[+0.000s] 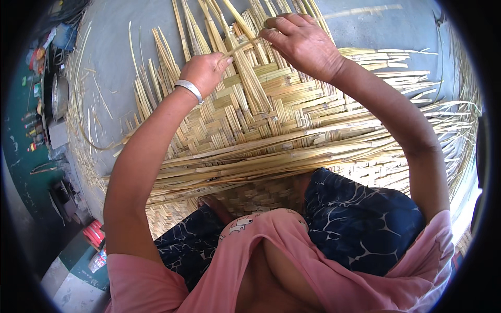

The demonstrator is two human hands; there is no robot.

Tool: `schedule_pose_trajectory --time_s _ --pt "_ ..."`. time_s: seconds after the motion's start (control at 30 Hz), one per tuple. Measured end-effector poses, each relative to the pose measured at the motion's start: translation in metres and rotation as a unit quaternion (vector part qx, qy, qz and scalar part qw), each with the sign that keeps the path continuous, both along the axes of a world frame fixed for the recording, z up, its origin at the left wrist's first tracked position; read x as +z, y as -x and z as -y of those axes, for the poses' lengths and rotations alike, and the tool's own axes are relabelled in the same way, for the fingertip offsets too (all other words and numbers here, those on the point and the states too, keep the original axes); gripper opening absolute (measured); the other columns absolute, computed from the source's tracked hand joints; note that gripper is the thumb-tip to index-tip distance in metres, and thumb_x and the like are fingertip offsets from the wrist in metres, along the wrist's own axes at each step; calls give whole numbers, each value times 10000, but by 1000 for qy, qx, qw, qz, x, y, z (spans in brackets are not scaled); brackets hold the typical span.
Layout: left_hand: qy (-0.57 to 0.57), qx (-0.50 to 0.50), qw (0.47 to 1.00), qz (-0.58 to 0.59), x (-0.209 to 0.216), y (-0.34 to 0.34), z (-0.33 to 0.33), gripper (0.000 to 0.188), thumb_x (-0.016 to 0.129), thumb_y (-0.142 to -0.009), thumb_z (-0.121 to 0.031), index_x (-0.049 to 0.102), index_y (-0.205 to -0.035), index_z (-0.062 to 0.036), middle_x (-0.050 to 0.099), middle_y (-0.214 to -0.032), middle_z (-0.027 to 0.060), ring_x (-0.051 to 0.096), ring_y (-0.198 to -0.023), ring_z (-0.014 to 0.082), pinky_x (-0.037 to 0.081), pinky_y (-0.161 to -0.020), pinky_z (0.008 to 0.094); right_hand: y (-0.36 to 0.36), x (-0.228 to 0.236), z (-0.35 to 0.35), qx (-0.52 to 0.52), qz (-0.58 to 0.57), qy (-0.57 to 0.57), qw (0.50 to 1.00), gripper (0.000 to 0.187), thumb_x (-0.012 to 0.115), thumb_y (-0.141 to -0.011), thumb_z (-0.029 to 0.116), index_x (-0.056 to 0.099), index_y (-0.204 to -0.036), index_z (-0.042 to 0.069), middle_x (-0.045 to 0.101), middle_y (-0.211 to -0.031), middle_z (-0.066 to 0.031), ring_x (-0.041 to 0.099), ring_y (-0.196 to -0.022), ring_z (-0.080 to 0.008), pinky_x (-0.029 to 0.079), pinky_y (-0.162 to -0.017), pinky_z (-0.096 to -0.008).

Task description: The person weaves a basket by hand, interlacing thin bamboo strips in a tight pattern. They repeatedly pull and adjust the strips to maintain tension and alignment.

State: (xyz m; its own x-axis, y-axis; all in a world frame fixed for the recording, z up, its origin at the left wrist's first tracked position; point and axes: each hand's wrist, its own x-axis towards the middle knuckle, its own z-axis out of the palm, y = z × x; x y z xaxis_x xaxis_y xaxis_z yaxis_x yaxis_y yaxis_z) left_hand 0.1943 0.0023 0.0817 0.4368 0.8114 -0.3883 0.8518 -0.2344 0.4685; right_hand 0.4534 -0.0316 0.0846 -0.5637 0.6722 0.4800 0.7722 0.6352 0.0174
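Observation:
A woven mat of flat, straw-coloured reed strips (229, 117) lies before me, with loose strip ends fanning out at its far edge. My left hand (203, 73), a silver bangle (190, 88) on its wrist, is closed in a pinch on a thin reed strip (240, 48) above the weave. That strip slants up and right to the fingers of my right hand (302, 43). The right fingers are curled and appear to grip its other end, partly hidden under the hand. Between the hands, a bundle of flat strips (250, 78) stands out along the weave.
A thick bundle of long reeds (245, 159) lies across the mat near my knees. More strip ends (402, 65) stick out at the right. Grey floor (109, 52) shows around the mat. Household items and a metal pan (60, 96) stand along the left.

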Motion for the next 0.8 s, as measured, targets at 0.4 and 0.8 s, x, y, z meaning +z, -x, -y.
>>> schedule_pose_trajectory --time_s 0.4,0.8 --pt "92 512 781 345 -39 -7 33 316 512 -994 -241 559 -1076 61 626 -701 103 605 -545 160 511 -506 287 67 -54 -51 47 -231 113 965 194 530 -843 60 579 -1020 -4 600 -1044 -237 607 -913 -381 510 -823 -443" --pt "234 362 841 328 -47 -17 41 254 692 -898 -261 613 -996 -40 620 -756 40 503 -507 68 438 -464 244 62 -92 -77 -70 -457 708 533 134 649 -872 92 638 -988 27 594 -647 -28 528 -500 -103 410 -429 -228"
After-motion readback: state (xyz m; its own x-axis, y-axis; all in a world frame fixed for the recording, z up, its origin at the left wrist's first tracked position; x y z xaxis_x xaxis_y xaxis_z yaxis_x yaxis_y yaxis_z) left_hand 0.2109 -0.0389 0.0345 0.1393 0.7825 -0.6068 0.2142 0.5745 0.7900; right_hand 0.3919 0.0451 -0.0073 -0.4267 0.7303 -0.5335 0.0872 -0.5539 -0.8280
